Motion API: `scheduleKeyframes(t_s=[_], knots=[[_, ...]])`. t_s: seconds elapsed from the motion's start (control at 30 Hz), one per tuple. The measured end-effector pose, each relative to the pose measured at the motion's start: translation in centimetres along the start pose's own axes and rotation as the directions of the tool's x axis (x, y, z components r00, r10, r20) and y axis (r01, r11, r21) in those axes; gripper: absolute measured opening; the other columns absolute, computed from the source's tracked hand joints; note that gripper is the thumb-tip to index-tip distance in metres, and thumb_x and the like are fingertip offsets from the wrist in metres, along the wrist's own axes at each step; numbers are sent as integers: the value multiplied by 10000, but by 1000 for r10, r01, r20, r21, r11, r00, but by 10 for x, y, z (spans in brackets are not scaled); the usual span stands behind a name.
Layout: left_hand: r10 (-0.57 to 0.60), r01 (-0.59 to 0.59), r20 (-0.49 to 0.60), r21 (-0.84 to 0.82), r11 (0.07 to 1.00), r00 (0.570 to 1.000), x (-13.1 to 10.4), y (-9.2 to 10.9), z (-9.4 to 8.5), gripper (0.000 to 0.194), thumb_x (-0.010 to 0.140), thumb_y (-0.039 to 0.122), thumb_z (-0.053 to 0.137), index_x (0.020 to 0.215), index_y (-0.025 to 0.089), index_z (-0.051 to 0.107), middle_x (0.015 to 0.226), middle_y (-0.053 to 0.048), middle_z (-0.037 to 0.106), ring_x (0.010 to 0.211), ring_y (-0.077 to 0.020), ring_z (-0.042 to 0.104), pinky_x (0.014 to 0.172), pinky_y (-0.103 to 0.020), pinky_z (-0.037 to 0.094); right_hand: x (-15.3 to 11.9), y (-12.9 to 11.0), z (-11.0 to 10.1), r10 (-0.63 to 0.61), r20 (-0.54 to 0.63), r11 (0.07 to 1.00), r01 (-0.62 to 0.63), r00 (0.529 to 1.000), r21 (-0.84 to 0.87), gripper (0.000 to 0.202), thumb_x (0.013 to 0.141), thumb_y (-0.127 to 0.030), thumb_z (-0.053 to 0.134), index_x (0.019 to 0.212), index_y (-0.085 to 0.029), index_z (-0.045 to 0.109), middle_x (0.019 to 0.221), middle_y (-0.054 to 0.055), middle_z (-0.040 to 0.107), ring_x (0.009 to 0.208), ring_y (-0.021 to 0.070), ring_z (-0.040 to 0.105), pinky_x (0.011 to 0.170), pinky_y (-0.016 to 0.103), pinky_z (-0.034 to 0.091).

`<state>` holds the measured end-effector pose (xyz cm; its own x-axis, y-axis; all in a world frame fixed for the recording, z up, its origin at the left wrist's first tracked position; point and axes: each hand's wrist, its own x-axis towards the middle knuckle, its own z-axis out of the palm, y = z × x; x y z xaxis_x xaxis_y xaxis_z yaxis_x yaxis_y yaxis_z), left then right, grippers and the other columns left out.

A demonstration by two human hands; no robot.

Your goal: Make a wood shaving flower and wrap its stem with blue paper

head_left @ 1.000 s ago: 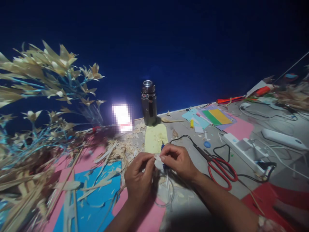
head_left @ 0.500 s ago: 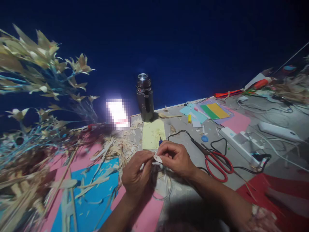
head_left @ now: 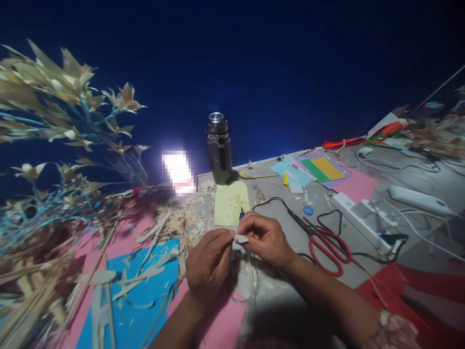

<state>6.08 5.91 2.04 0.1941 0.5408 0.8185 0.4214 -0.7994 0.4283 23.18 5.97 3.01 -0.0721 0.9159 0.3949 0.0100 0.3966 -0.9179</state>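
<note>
A small pale, petal-shaped piece (head_left: 241, 239) is pinched between the thumb and fingers of my right hand (head_left: 267, 240). My left hand (head_left: 209, 264) is closed, its fingertips meeting the near-left end of that piece. What exactly lies under the left fingertips is hidden. Just beyond the right fingers, a blue object with a dark tip (head_left: 241, 214) shows in part; I cannot make out its kind. A pale yellow sheet with crumbs (head_left: 229, 198) lies behind both hands. Beneath them, a clear thin loop of cord or tube (head_left: 250, 278) hangs or rests on the surface.
Red-handled scissors (head_left: 329, 252) lie to the right, near a white power strip (head_left: 358, 218) with cables. A dark flask (head_left: 220, 155) stands at the back. Pale shavings (head_left: 185, 223) and blue sheet (head_left: 134, 291) spread leftward, below branches with pale flowers (head_left: 72, 97).
The pale piece has turned slightly in my right fingers and now points more to the right. My left hand has shifted a little to the right.
</note>
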Motion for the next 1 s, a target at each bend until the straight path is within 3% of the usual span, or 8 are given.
scheduleKeyframes(t_s=[0.43, 0.8, 1.0], knots=[[-47, 52, -49, 121, 991, 998, 5, 8, 5, 141, 900, 59, 626, 914, 195, 658, 777, -22, 743, 698, -161, 730, 655, -244, 573, -4, 7, 9, 146, -72, 988, -149, 987, -33, 128, 732, -250, 807, 791, -188, 712, 738, -24, 582, 594, 100, 426, 537, 228, 320], [-68, 70, -17, 214, 974, 998, -2, 2, 8, 107, 917, 85, 646, 943, 188, 650, 796, -36, 735, 744, -178, 723, 659, -266, 552, -5, 4, 15, 250, -101, 968, -253, 963, -9, 137, 770, -312, 702, 768, -181, 662, 657, -41, 500, 586, 114, 412, 547, 243, 330], [-57, 52, 9, 280, 959, 998, -1, 3, 8, 97, 948, 112, 599, 924, 196, 643, 776, -33, 734, 727, -192, 716, 665, -291, 537, -5, 6, 17, 284, -119, 956, -291, 952, -48, 166, 729, -315, 745, 795, -187, 662, 608, -66, 433, 569, 115, 375, 524, 238, 298]])
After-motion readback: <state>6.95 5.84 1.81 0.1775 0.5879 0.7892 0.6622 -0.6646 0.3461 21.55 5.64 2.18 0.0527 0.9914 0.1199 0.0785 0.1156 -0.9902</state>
